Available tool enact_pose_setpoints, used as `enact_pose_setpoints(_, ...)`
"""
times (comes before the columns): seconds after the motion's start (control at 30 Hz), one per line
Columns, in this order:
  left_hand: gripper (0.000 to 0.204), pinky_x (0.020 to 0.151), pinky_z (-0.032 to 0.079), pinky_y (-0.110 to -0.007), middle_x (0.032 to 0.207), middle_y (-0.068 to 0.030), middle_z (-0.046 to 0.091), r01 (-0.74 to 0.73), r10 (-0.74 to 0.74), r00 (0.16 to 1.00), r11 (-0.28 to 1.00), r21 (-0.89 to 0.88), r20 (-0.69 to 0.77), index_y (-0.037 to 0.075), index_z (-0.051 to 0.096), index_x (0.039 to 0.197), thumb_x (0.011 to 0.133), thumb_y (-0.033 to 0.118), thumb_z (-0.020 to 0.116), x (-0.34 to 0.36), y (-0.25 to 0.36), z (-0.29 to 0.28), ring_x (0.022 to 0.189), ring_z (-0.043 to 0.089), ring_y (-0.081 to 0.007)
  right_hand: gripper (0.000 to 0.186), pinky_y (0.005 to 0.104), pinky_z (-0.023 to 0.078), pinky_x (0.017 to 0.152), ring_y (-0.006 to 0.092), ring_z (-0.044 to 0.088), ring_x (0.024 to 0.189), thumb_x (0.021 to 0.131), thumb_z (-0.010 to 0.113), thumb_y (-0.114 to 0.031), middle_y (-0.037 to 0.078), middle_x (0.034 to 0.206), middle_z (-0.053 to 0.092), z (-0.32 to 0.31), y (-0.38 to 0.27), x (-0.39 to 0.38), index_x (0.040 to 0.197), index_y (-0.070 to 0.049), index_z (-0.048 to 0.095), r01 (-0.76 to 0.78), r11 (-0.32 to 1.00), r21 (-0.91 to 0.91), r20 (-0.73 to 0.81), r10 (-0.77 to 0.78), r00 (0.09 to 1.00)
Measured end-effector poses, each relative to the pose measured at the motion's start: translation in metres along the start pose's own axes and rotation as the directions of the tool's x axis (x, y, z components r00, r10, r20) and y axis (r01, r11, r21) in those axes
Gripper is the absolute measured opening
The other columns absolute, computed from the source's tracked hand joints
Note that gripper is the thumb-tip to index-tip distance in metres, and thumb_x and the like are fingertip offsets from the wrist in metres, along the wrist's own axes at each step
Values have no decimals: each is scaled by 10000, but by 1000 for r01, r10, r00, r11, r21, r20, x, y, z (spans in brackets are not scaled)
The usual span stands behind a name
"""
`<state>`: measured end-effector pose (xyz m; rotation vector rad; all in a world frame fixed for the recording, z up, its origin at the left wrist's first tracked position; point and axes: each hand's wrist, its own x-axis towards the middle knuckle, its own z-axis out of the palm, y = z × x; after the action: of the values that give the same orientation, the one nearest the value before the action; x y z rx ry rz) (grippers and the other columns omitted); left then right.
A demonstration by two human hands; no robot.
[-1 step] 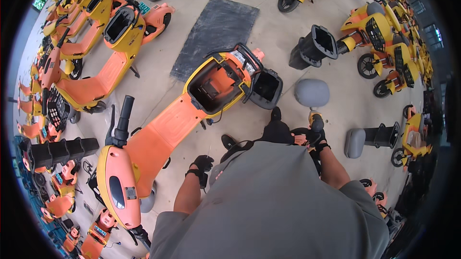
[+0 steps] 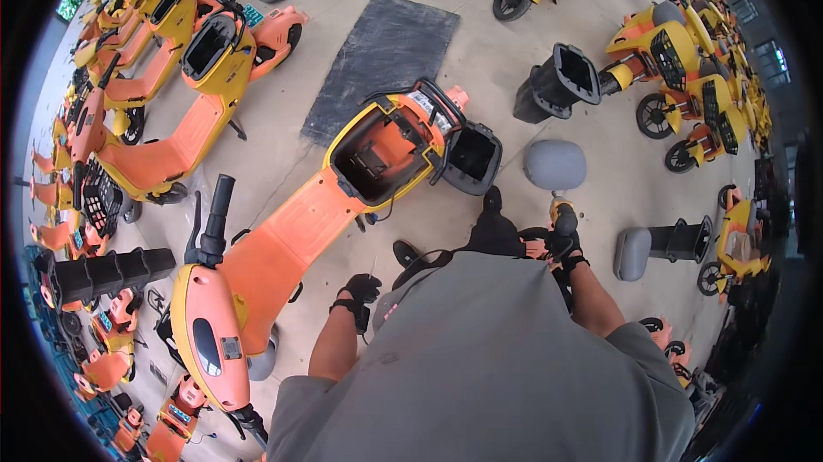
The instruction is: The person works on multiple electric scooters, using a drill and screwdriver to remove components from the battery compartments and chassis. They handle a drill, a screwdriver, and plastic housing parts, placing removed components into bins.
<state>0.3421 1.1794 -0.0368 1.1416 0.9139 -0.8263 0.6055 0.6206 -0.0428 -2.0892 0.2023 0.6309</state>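
Note:
My right hand point(image 2: 561, 247), in a dark glove, grips a yellow-and-black power drill point(image 2: 562, 215) pointing away from me, beside my right leg. My left hand point(image 2: 363, 288), also in a black glove, is closed near the scooter's footboard. A thin pale sliver sticks up from its fingers; I cannot make out what it belongs to. An orange-and-yellow electric scooter point(image 2: 267, 247) stands left of me. Its seat is off and its under-seat cavity point(image 2: 374, 162) lies exposed, orange inside. A black lidded-looking compartment point(image 2: 472, 156) hangs open beside its rear.
A grey seat point(image 2: 555, 164) and a black storage bin point(image 2: 558, 85) stand ahead to the right. Another grey seat point(image 2: 633, 254) lies farther right against a black bin point(image 2: 680, 242). A dark mat point(image 2: 382, 59) covers floor beyond the scooter. Rows of scooters point(image 2: 199, 111) line both sides.

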Motion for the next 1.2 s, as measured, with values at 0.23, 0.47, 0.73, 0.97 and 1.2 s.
enact_pose_setpoints(0.23,199,538,466,-257,715,-70,617,-53,-7,990,904,425,139,42,616,890,804,216,576,38,110,68,606,580,-141,191,327,415,443,199,510,480,785,587,-176,53,581,493,-30,-47,21,935,-82,516,-417,833,363,112,405,907)
enact_pose_setpoints(0.47,229,578,493,-305,764,-76,626,-218,215,972,688,692,92,43,623,971,792,181,587,135,206,168,624,596,-170,182,352,463,560,259,585,661,770,577,-152,123,748,581,-99,-36,95,906,-37,536,-111,873,-475,-52,98,994)
enact_pose_setpoints(0.73,292,659,474,-409,821,-148,615,-58,158,985,-87,994,71,34,586,948,796,282,559,184,278,266,763,613,-275,268,388,475,616,329,589,748,723,595,-136,170,855,594,-180,-105,147,945,-2,528,261,661,-703,140,-231,963)
enact_pose_setpoints(0.97,271,780,468,-436,998,-198,603,338,1,725,871,356,-689,74,458,1070,805,120,486,250,283,274,956,571,-379,395,405,471,762,355,560,914,744,610,-291,187,969,588,-231,-75,161,997,9,562,315,571,-758,315,-103,944)
enact_pose_setpoints(1.2,347,725,502,-383,950,-210,627,299,-122,670,947,115,-733,20,578,970,695,218,650,328,205,269,878,617,-326,349,395,445,785,359,541,888,712,695,-157,165,940,570,-245,-89,173,996,-12,553,123,641,-758,268,134,954)
